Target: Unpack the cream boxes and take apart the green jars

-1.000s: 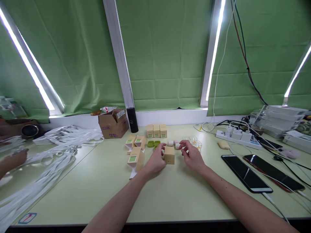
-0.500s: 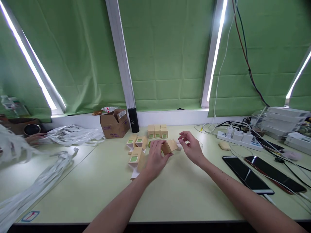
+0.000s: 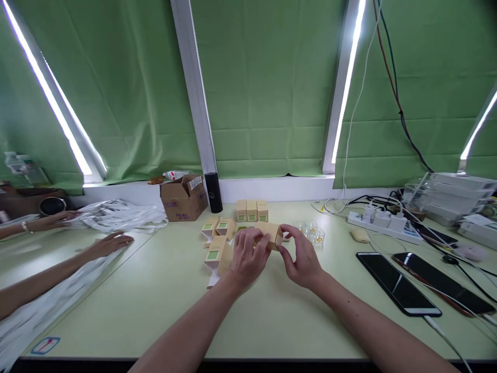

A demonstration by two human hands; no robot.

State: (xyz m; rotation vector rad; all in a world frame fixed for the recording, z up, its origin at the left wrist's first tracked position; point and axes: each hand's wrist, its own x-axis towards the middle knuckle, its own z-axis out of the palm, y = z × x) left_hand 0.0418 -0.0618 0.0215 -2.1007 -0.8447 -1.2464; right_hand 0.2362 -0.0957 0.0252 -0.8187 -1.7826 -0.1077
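Note:
A small tan cardboard box is in my left hand, whose fingers wrap round it from the left and above. At the box's right end, the thumb and fingers of my right hand pinch its edge. Just left of my left hand lie several similar boxes with green labels and their end flaps open. Behind them stands a row of three closed boxes. Small clear glass cups sit beyond my right hand, some with a yellowish spot inside. Whatever is inside the held box is hidden.
On the left, a co-worker's hands reach over bundles of white strips. An opened brown carton and a black cylinder stand at the back. Rightward are phones, a power strip, cables and clear plastic trays.
My right hand has moved left onto the box's end, where the flap stood open and now looks folded shut. The glass cups have come into view. The co-worker's arms have reached in at left.

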